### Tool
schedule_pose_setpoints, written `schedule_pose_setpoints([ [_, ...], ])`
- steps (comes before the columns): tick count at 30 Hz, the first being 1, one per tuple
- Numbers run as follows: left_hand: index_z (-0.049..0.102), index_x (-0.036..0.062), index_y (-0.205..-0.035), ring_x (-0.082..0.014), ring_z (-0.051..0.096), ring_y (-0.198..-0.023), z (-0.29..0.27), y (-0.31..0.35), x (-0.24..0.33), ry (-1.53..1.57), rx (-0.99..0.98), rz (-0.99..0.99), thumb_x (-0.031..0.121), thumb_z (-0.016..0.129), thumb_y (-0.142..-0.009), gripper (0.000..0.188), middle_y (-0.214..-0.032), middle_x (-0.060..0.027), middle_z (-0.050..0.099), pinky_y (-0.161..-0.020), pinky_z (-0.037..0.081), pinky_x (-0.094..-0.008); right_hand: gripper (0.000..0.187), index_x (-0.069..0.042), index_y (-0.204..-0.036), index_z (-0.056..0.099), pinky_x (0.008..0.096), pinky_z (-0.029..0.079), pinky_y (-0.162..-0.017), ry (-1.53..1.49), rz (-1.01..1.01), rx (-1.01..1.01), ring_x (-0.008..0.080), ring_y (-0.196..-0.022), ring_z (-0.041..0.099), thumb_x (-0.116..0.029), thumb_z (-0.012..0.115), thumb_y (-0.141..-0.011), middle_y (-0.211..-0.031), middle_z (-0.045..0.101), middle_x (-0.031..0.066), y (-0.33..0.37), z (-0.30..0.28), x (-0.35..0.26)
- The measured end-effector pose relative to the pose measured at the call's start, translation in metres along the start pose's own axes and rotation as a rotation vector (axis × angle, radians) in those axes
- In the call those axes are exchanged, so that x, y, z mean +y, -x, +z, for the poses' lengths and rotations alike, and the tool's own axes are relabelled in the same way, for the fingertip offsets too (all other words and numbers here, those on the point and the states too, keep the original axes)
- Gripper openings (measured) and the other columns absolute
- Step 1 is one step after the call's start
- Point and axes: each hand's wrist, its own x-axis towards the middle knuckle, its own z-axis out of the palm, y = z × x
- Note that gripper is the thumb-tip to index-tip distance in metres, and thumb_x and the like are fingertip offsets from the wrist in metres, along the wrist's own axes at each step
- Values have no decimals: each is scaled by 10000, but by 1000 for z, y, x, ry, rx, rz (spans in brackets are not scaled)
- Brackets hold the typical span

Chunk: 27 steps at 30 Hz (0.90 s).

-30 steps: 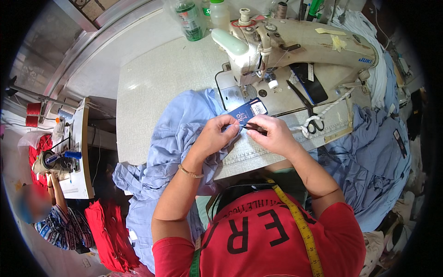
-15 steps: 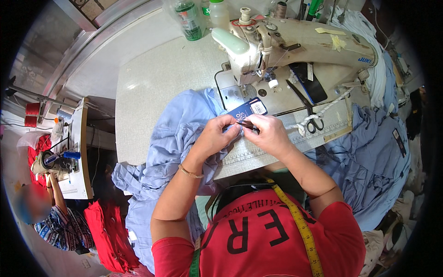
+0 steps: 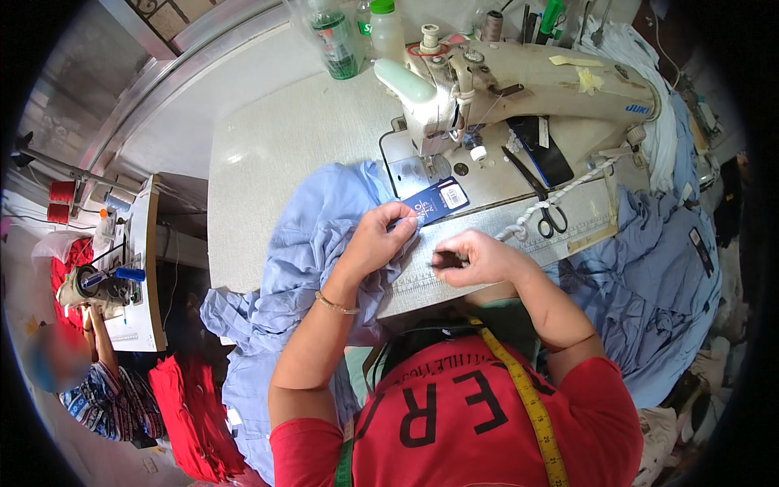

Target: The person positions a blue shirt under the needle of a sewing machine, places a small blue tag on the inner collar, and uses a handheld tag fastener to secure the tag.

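My left hand [image 3: 380,242] is closed in a pinch on the light-blue garment [image 3: 312,215], which spreads over the table and hangs off its near edge. Just beyond those fingertips lies a dark blue hang tag [image 3: 434,203] with a white label, its near end at the fingers. To the right, my right hand [image 3: 480,258] is raised over the table edge, apart from the cloth. Its fingers curl around a small dark tool [image 3: 447,259], mostly hidden and blurred, so its exact kind does not show.
A sewing machine [image 3: 519,77] stands at the back right. Black scissors [image 3: 545,203], a phone [image 3: 545,154] and a white braided cord [image 3: 560,195] lie by it. Bottles [image 3: 387,32] stand behind. Blue garments [image 3: 641,300] heap at right. Another person [image 3: 109,390] works at far left.
My right hand has drawn away from the left, toward me, with the dark tool. The left hand keeps its pinch, and the hang tag shows more fully.
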Motion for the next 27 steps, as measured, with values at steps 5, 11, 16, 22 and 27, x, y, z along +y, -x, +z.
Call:
schedule_pose_setpoints([
  [5, 605, 34, -866, -7, 419, -540, 1, 2, 6, 41, -17, -20, 129, 593, -856, 96, -665, 65, 509, -460, 334, -175, 209, 7, -876, 589, 227, 415, -664, 113, -3, 276, 51, -711, 467, -142, 692, -771, -753, 538, -24, -4, -4, 7],
  [11, 604, 32, -852, -10, 428, -577, 2, 3, 5, -19, -27, 64, 127, 598, -854, 96, -687, 62, 516, -491, 342, -175, 233, -5, -929, 580, 298, 459, -637, 299, -158, 595, 171, -705, 576, -163, 654, -775, -784, 596, 85, -21, 4, 1],
  [16, 603, 31, -842, -13, 433, -587, 3, 3, 7, -18, -29, 50, 126, 606, -845, 94, -689, 59, 515, -498, 344, -175, 231, -9, -892, 569, 358, 465, -635, 462, -124, 605, 283, -712, 596, -196, 626, -768, -783, 591, 141, -25, 3, 8],
  [22, 604, 34, -825, -16, 434, -583, 4, 2, -2, -72, -18, 168, 124, 608, -843, 92, -685, 58, 518, -499, 346, -178, 173, 4, -827, 547, 354, 461, -610, 434, -201, 667, 264, -681, 590, -143, 614, -764, -749, 572, 134, -29, 7, 7],
  [27, 604, 34, -836, -16, 437, -588, 3, 3, -2, -54, -44, 66, 120, 605, -846, 87, -689, 57, 526, -502, 349, -179, 150, 21, -818, 551, 290, 445, -600, 378, -216, 706, 155, -635, 520, -88, 635, -759, -723, 544, 101, -27, -3, -1],
])
